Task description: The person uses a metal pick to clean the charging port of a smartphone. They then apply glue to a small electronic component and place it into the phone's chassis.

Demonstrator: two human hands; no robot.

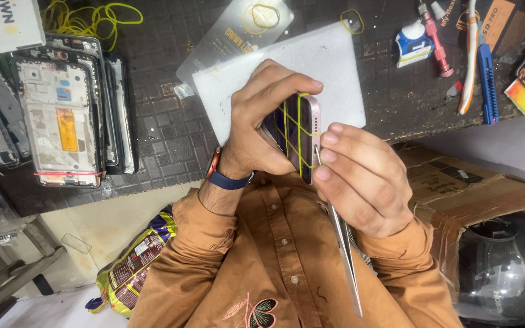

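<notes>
My left hand (253, 130), with a blue-strapped watch on its wrist, grips a phone (296, 130) that has a pink edge and is bound crosswise with yellow rubber bands. It holds the phone upright over the near edge of the dark work mat. My right hand (360, 182) pinches long metal tweezers (344, 255). Their tip touches the phone's right edge, near its lower corner. The tweezers' long end points down over my brown shirt.
A white foam pad (335, 67) lies on the mat behind the phone. Stacked phone frames (62, 115) are at left, loose yellow rubber bands (92, 18) behind them. A red screwdriver (435, 39), toothbrush (469, 61) and blue cutter (487, 79) lie at right. A cardboard box (469, 188) sits below.
</notes>
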